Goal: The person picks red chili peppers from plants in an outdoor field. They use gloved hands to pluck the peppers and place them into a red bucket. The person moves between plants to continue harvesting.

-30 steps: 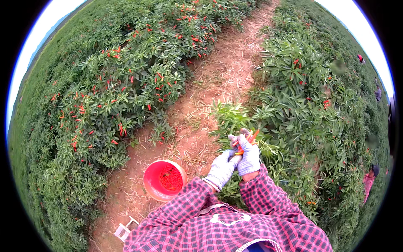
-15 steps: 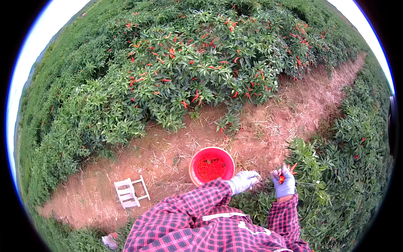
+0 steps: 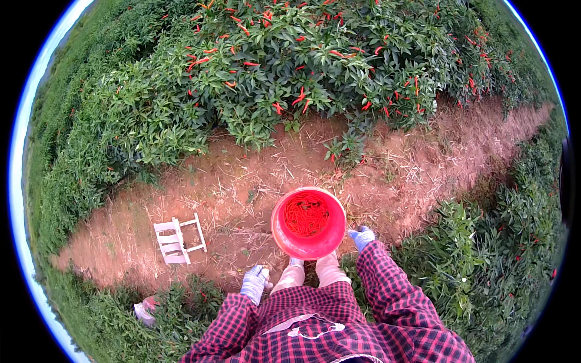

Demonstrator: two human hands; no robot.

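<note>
A red bucket [image 3: 333, 237] holding many red chili peppers [image 3: 306, 214] stands just beyond my feet. My right hand [image 3: 362, 237], in a pale glove, is beside the bucket's right side; its visible fingers are apart and no peppers show in it. Whether it touches the rim is unclear. Left of my legs hangs my left hand [image 3: 256, 283], gloved too, with its fingers curled in; what they hold, if anything, is hidden.
A small white stool [image 3: 172, 243] lies on the dirt path [image 3: 399, 175] at left. Dense chili plants [image 3: 254, 78] with red fruit line the far side. More plants [image 3: 466, 266] grow at right, and a pale bag [image 3: 145, 311] is at lower left.
My right hand has moved left to the bucket, and the peppers it held are no longer in it. My left hand has swung left, away from the bucket. The view has shifted too.
</note>
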